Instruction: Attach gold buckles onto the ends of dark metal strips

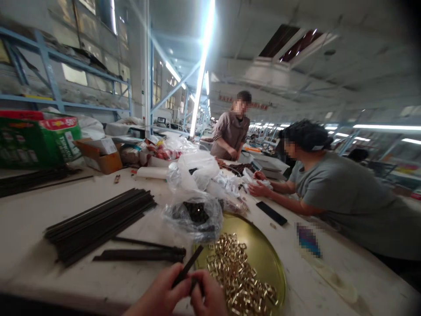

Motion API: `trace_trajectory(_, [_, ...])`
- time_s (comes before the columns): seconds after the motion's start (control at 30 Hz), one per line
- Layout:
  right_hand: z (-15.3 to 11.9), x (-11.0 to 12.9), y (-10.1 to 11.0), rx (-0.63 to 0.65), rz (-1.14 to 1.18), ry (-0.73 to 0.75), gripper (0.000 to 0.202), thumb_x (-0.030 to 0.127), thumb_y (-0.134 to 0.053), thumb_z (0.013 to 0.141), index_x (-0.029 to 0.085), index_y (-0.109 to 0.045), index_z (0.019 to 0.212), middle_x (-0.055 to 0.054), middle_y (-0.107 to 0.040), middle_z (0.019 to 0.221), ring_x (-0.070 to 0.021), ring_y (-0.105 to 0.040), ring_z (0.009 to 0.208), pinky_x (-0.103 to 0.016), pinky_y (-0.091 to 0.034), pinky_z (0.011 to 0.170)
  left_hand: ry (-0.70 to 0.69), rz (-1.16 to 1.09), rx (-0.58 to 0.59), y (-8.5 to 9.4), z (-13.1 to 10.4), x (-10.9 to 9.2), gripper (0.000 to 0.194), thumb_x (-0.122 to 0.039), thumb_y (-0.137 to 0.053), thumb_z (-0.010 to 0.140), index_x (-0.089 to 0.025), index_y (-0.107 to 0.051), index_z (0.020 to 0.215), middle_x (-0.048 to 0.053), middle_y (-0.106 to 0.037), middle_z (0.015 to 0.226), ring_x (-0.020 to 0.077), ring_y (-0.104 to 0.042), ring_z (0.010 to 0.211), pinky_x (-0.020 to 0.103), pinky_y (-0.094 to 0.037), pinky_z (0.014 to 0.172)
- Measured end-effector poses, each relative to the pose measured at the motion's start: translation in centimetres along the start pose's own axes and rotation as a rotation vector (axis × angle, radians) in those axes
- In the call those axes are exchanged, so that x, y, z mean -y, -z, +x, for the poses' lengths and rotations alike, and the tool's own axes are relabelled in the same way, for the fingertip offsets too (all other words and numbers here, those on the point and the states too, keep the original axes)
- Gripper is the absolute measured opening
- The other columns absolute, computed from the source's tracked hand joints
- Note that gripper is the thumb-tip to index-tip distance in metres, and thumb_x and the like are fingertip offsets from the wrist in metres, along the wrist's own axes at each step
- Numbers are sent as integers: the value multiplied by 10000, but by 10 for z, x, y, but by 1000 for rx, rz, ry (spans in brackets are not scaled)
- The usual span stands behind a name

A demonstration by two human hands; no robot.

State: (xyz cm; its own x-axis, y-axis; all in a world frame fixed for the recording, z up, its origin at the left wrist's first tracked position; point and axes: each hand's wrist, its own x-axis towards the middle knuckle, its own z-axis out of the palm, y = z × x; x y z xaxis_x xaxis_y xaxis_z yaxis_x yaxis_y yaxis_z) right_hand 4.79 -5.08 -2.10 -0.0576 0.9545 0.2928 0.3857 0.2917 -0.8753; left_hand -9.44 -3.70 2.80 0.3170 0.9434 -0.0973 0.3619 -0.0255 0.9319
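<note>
My left hand (164, 289) is closed on a dark strip (189, 264), whose end sticks up beyond the fingers. Close against it, my right hand (208, 293) pinches at the lower part of the strip; the fingertips hide what lies between them. Just right of both hands, many gold metal buckles (235, 272) lie heaped on a round gold tray (274, 259). A few dark strips (141, 254) rest on the table left of the tray, with a larger stack of dark strips (101, 219) behind them. An open plastic bag (197, 215) of small dark pieces sits behind the tray.
On the white table (26, 263) are a green box (39, 140), an orange-brown carton (101, 156), crumpled plastic and a black flat object (271, 213). One person (342, 184) leans over the right side; another person (231, 131) stands at the back.
</note>
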Motion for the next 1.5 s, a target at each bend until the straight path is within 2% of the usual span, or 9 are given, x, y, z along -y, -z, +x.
trace_trajectory(0.1, [-6, 16, 13, 57, 74, -152, 119, 280, -443, 749, 238, -555, 743, 2, -573, 626, -185, -543, 581, -304, -424, 559, 104, -133, 148, 8, -11, -13, 241, -362, -353, 779, -173, -473, 689, -46, -418, 554, 78, -336, 445, 210, -285, 438])
trace_trajectory(0.27, [-12, 13, 19, 107, 332, -388, 83, 281, -519, 703, 203, -496, 719, 22, -565, 612, -128, -516, 549, -258, -415, 562, 319, -396, 300, 21, -13, -11, 172, -231, -428, 743, -134, -473, 879, -4, -560, 722, 39, -390, 437, 179, -255, 412])
trace_trajectory(0.57, [-11, 1, 23, 40, 553, -569, 144, 288, -604, 670, 191, -509, 719, 23, -594, 661, -106, -541, 560, -259, -446, 602, 379, -515, 294, 16, -10, 3, 188, -172, -469, 697, -126, -512, 874, 19, -596, 735, 46, -442, 474, 171, -278, 419])
trace_trajectory(0.8, [-10, -8, 19, 22, 547, -563, 130, 285, -579, 705, 192, -522, 776, 44, -542, 600, -95, -489, 523, -234, -415, 548, 417, -472, 301, 16, -4, 2, 240, -151, -435, 711, -108, -504, 937, 26, -593, 767, 45, -435, 491, 168, -281, 436])
trace_trajectory(0.9, [-7, -6, 22, 60, 511, -558, 145, 314, -577, 720, 189, -518, 765, 39, -556, 606, -103, -513, 537, -248, -427, 570, 375, -337, 298, 15, 1, 1, 267, -174, -408, 756, -113, -504, 997, 10, -590, 758, 50, -414, 482, 172, -289, 447])
trace_trajectory(1.0, [-4, -6, 24, 77, 489, -547, 167, 343, -565, 739, 185, -511, 735, 32, -573, 620, -102, -524, 540, -252, -428, 584, 230, -133, 318, 15, 3, 2, 285, -207, -392, 799, -125, -553, 1020, -3, -589, 721, 75, -418, 516, 192, -335, 510])
trace_trajectory(1.17, [-5, -3, 24, 53, 448, -514, 175, 334, -595, 710, 192, -494, 701, 33, -579, 604, -107, -533, 534, -249, -427, 566, -82, 300, 203, 14, -3, 3, 353, -353, -360, 886, -164, -622, 1028, 48, -626, 908, 172, -519, 841, 261, -371, 768])
trace_trajectory(1.3, [-10, 2, 23, 27, 425, -468, 194, 334, -621, 680, 198, -483, 688, 36, -574, 582, -111, -530, 520, -242, -418, 532, -134, 413, 173, 10, -11, 1, 312, -335, -385, 884, -160, -642, 866, 34, -613, 797, 158, -522, 762, 231, -365, 683])
trace_trajectory(1.5, [-18, -1, 26, -5, 502, -449, 160, 325, -593, 738, 196, -501, 715, 37, -570, 608, -111, -535, 574, -242, -418, 590, -133, 515, 123, 6, -25, -6, 238, -266, -413, 856, -169, -603, 748, 4, -575, 672, 123, -492, 629, 212, -321, 582])
